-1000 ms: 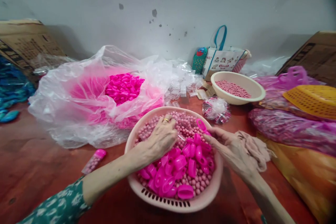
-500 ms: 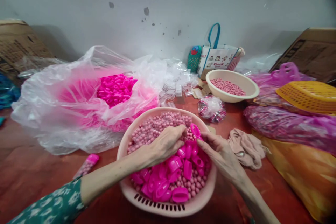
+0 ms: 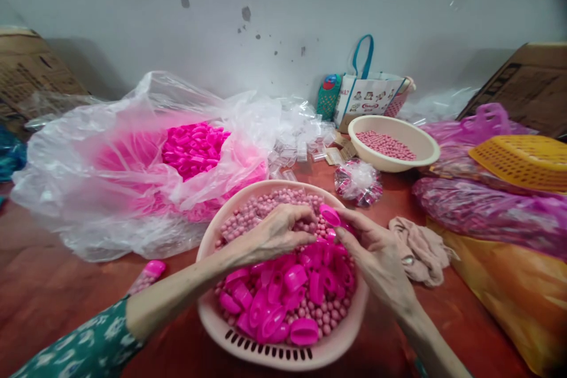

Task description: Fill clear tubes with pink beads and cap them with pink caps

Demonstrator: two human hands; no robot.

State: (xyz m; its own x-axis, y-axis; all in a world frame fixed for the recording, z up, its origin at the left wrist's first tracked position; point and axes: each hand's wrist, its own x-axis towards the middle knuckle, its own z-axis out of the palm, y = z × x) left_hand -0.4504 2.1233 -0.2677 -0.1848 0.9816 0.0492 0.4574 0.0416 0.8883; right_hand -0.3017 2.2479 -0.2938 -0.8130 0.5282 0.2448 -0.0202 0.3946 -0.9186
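In front of me a pale pink plastic basket [image 3: 212, 331] holds many round pink beads [image 3: 328, 310] and a heap of bright pink oval caps [image 3: 270, 316]. My right hand [image 3: 376, 254] pinches one pink cap [image 3: 330, 215] between thumb and fingers above the basket's right side. Over the middle, my left hand [image 3: 283, 229] is curled, thumb below the fingers. Pink beads show in its grip; whether a clear container encloses them I cannot tell. Left of the basket lies a clear tube of beads [image 3: 146, 277] with a pink cap on, partly behind my left forearm.
A large clear bag [image 3: 66, 171] of pink caps stands at the left. Clear empty containers [image 3: 301, 147] lie behind the basket, beside a cream bowl [image 3: 425, 159] of beads. A cloth [image 3: 420, 251], purple bags [image 3: 478, 207] and a yellow basket [image 3: 527, 159] are at the right.
The fingers of my left hand have loosened a little, showing beads between them. The cap in my right hand has tilted flatter and come nearer the left fingers.
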